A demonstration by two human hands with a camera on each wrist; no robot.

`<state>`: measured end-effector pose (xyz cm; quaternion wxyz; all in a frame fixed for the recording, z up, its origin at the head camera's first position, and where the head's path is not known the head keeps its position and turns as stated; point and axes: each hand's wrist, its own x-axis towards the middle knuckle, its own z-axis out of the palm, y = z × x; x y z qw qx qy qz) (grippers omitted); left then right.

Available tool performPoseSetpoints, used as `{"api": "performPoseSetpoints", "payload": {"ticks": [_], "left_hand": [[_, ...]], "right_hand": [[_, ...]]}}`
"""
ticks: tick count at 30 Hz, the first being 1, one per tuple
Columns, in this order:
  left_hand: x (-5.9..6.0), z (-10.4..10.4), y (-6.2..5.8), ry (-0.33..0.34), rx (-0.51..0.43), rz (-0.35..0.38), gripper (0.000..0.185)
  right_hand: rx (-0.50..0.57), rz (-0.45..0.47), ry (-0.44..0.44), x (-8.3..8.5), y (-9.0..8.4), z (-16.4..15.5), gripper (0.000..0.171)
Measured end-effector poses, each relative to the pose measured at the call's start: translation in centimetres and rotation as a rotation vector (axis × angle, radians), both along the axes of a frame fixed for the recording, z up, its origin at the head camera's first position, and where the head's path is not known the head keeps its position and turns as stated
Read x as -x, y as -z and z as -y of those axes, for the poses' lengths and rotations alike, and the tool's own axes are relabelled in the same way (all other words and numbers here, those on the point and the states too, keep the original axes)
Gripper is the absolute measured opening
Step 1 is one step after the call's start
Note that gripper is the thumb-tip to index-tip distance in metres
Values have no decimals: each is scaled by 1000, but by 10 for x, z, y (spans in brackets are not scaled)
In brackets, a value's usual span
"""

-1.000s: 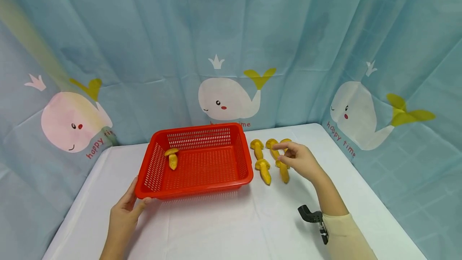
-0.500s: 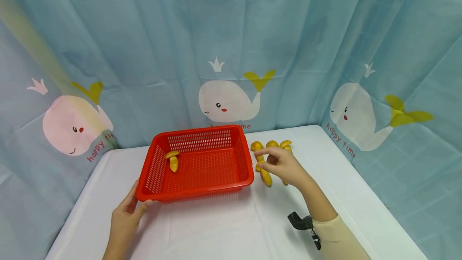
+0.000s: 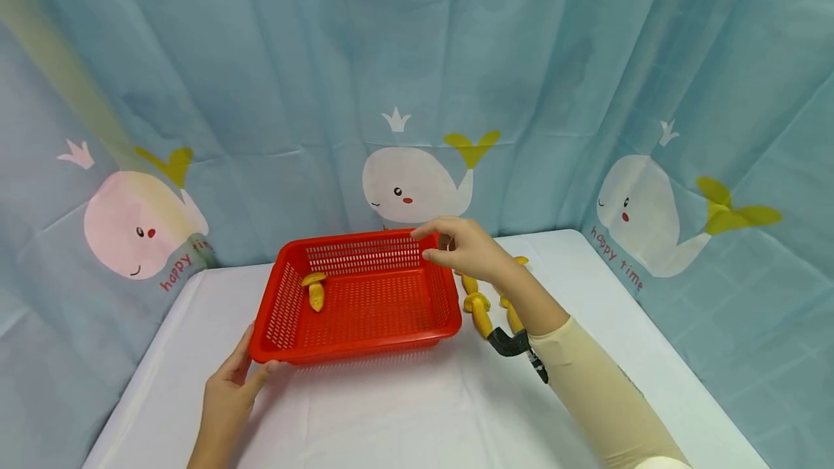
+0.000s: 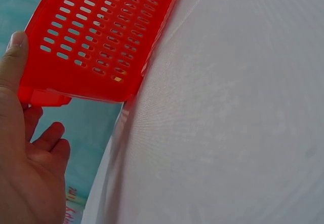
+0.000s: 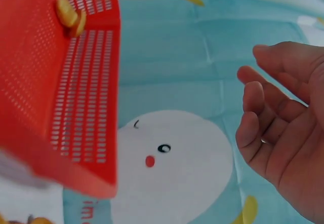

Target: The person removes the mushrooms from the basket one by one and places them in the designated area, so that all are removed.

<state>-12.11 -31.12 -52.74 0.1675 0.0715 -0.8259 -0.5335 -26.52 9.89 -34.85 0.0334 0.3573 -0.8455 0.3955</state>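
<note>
Bright, even light (soft shadows only); head view bulges at edges.

The whale curtain [image 3: 417,93] reads "happy time" beneath each whale.

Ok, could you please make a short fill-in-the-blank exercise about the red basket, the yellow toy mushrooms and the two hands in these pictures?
1. The left hand holds the near left corner of the ____ basket.
2. Exactly ____ yellow mushroom lies inside the basket.
3. The right hand hovers above the basket's far ____ corner and holds nothing.
4. The other mushrooms lie on the white table, to the ____ of the basket.

Missing words: red; one; right; right
</note>
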Motion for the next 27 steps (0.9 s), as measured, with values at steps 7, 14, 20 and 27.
{"api": "performPoseSetpoints", "payload": {"ticks": [7, 14, 20, 27], "left_hand": [[-2, 1, 1, -24, 35, 34, 77], [-2, 0, 0, -3, 7, -20, 77], [0, -1, -1, -5, -9, -28, 77], [0, -1, -1, -17, -12, -21, 77]], "right_hand": [[-55, -14, -63, 25, -24, 46, 29], [-67, 7, -119, 45, -28, 89, 32], [0, 86, -138, 66, -15, 124, 31], [-90, 65, -134, 82, 5, 166, 33]]}}
